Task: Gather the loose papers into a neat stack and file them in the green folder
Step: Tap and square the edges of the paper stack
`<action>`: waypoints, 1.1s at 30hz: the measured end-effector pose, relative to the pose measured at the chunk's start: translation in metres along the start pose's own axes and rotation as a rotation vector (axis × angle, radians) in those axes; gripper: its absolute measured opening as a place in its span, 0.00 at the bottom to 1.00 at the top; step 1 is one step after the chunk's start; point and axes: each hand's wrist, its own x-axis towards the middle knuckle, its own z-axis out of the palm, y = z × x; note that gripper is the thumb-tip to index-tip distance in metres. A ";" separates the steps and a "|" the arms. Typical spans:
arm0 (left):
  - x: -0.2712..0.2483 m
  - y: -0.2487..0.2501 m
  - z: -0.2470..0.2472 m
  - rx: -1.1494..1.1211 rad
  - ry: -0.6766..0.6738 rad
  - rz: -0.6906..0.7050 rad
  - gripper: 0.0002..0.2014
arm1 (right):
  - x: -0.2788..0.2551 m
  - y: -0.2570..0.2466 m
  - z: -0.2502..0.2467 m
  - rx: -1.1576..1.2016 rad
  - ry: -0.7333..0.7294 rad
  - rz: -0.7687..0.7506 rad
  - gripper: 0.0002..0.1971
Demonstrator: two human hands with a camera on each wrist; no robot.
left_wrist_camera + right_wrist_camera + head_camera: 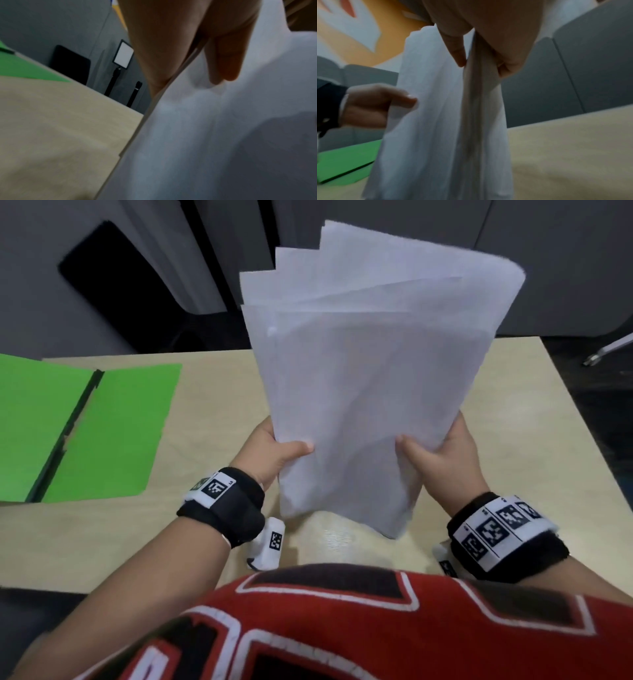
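Both hands hold the gathered white papers (359,392) upright over the light wooden table (534,419), the sheets' bottom edge at or just above the tabletop, though the views are too blurred to say whether it touches. The left hand (274,453) pinches the left edge of the sheaf, thumb across the front sheet and fingers curled behind. The right hand (445,453) grips the right edge the same way, thumb in front and fingers wrapped behind; the right wrist view shows the paper edges clamped between thumb and fingers.

Gathering appears complete: no stray sheets show on the table. Squaring is not. At the top the sheets fan out, with several corners stepped and offset from one another, so the pile is not yet a neat stack and looks to need tapping level against the table.

Filing has not begun. The green folder (102,429) lies open and flat at the left of the table, well apart from the papers, both leaves showing bare green with nothing inside. By this reading the job stands about midway: align the edges, carry the stack left, lay it in the folder and probably close it.
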 end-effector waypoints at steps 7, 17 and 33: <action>-0.014 0.027 0.012 -0.006 0.125 0.259 0.25 | -0.010 -0.018 -0.010 -0.018 -0.003 -0.267 0.31; -0.021 0.040 0.011 0.010 0.226 0.359 0.13 | -0.019 -0.021 -0.010 -0.117 0.058 -0.331 0.20; -0.034 0.058 0.004 0.200 0.155 0.547 0.20 | -0.027 -0.029 0.014 0.023 0.064 -0.241 0.22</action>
